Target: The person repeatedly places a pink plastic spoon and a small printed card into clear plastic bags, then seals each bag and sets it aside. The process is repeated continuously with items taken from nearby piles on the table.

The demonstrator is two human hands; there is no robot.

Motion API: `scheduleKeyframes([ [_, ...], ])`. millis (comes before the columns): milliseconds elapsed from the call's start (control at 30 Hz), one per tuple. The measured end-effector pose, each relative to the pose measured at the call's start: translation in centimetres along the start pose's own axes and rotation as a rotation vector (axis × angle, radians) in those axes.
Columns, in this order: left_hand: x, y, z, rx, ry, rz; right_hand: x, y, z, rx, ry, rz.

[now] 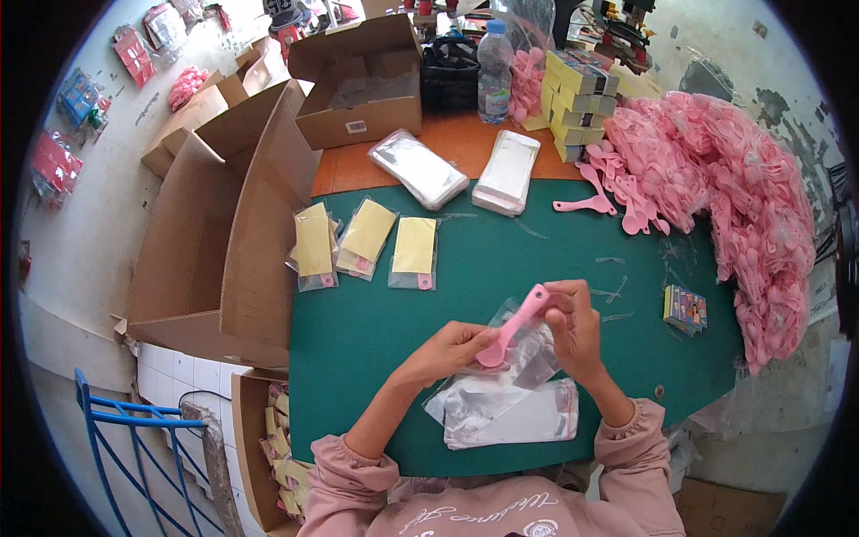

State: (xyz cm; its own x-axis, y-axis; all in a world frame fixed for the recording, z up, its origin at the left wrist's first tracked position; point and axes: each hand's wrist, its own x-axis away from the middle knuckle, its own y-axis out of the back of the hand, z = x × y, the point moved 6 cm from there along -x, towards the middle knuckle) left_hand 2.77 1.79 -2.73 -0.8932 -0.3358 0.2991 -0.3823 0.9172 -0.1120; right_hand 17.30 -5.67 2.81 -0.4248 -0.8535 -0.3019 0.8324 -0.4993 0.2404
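Note:
A pink plastic spoon [517, 329] is held at a slant above the near middle of the table, bowl toward my left hand. My right hand [577, 333] has its fingers closed at the top end of the spoon's handle. Beside the spoon's bowl, my left hand [450, 349] pinches what looks like the edge of a clear plastic bag [530, 360]; its fingertips partly hide the contact. Under both hands lies a loose pile of clear bags [514, 416]. Several filled bags with pale yellow cards [414, 246] and pink spoon ends lie at the far left.
Two stacks of clear bags [506, 173] lie at the back. Loose pink spoons [586, 199] and a large heap of bagged spoons [752, 192] fill the right side. A small card stack [685, 309] sits nearer. Cardboard boxes [268, 215] border the left; a water bottle [494, 76] stands behind.

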Motion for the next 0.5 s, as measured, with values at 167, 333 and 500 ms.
scheduleKeyframes([
  [167, 0.0, -0.5, -1.8, 0.203, -0.008, 0.006, 1.2, -2.2, 2.0, 0.208, 0.365, 0.428],
  [333, 0.7, 0.3, -3.3, 0.122, -0.145, 0.028, 0.1, 3.4, 2.4, 0.186, 0.089, 0.294],
  [500, 0.2, 0.5, -3.1, 0.134, -0.133, 0.02, 3.5, 27.3, -5.3, 1.414, -0.521, -0.551],
])
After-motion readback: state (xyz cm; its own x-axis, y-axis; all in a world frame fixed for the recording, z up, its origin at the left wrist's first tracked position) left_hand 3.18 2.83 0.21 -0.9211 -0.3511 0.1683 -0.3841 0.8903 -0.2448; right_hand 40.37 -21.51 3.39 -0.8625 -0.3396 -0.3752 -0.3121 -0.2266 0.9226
